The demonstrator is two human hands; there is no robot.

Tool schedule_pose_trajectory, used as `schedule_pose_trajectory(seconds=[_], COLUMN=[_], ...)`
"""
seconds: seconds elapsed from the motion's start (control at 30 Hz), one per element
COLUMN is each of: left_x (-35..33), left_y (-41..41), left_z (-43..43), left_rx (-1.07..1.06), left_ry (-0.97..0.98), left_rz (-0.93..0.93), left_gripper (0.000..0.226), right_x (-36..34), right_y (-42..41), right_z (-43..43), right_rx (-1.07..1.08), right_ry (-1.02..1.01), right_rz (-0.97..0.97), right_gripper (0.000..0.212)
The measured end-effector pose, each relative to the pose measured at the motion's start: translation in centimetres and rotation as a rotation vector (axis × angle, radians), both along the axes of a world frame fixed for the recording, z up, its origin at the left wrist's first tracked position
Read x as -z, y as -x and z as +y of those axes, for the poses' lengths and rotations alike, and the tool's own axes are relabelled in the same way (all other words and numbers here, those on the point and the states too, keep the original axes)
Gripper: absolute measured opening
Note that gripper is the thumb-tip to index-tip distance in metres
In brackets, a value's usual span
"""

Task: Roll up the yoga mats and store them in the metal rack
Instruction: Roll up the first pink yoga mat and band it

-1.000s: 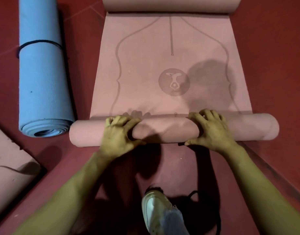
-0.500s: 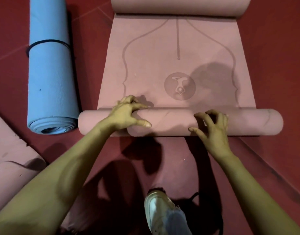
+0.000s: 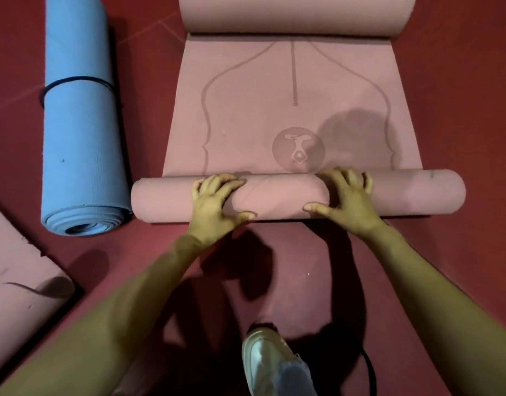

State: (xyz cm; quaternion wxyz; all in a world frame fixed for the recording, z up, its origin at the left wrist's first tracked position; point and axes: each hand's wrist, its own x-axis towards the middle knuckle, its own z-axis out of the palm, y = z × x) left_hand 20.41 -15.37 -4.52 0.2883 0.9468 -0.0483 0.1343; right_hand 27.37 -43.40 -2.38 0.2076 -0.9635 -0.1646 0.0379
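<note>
As seen from the head camera, a person bends over a pink mat (image 3: 246, 115) spread on a red floor (image 3: 460, 110), both bare forearms reaching up from 6 o'clock. The near end of the mat is wound into a roll (image 3: 286, 195) lying crosswise just above frame centre, its ends pointing to 9 and 3 o'clock. The left hand (image 3: 214, 204) grasps the roll left of its middle, fingers bent over the top and thumb laid along the near face. The right hand (image 3: 348, 201) grips it right of the middle in the same way. Just beyond the roll, toward 12 o'clock, a round emblem (image 3: 298, 150) is printed on the flat stretch of the mat. The mat's far end (image 3: 297, 12) curls up into a second coil at 12 o'clock. At 10 o'clock a blue mat (image 3: 80, 138) lies fully rolled on the floor, a black band (image 3: 74, 81) around it, its near end just beside the left end of the pink roll. Another pink mat (image 3: 14, 281) lies partly in frame at 8 o'clock. A pale shoe (image 3: 268, 358) stands at 6 o'clock.
</note>
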Motion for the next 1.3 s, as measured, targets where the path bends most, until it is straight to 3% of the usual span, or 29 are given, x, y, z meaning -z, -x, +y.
schedule_pose_trajectory(seconds=[0.2, 0.33, 0.5, 0.57, 0.63, 0.73, 0.87, 1.0, 1.1, 1.2, 1.3], left_x=[-1.1, -1.9, -1.2, -1.3, -1.5, -2.2, -2.3, -1.8, -1.2, -1.2, -1.6], left_y=[-2.1, -3.6, -3.9, -3.9, -4.3, -4.9, -4.6, -4.8, -4.9, -4.8, -5.3], left_z=[0.9, 0.1, -0.5, -0.2, 0.0, -0.1, 0.2, 0.3, -1.3, -1.4, 0.6], left_rx=[-0.017, -0.081, -0.108, -0.075, -0.070, -0.125, 0.005, -0.110, -0.188, -0.145, 0.020], left_ry=[0.052, -0.093, 0.099, 0.156, 0.221, 0.315, 0.178, 0.268, 0.060, -0.079, -0.119], left_rz=[0.190, 0.268, 0.258, 0.230, 0.179, 0.177, 0.209, 0.074, 0.040, 0.093, 0.152], left_gripper=[0.081, 0.073, 0.057, 0.052, 0.046, 0.049, 0.073, 0.049, 0.042, 0.060, 0.084], right_x=[0.2, -0.5, 0.0, -0.6, -1.3, -2.3, -2.7, -2.5, -2.0, -1.8, -2.2], right_y=[0.1, -1.5, -2.4, -2.4, -2.7, -3.4, -3.8, -4.1, -4.1, -4.5, -5.1], right_z=[1.1, 2.7, 2.6, 1.6, 1.2, 1.7, 2.2, 2.8, 3.5, 2.8, 0.5], right_rx=[0.065, 0.132, 0.126, 0.056, 0.020, 0.025, 0.069, 0.177, 0.226, 0.179, -0.013], right_ry=[0.225, 0.288, 0.073, 0.001, 0.064, 0.267, 0.331, 0.236, 0.225, 0.206, 0.255], right_rz=[-0.117, 0.068, 0.086, 0.144, 0.153, 0.128, 0.133, 0.118, 0.040, 0.011, 0.054], right_gripper=[0.085, 0.077, 0.062, 0.070, 0.085, 0.085, 0.090, 0.078, 0.072, 0.079, 0.088])
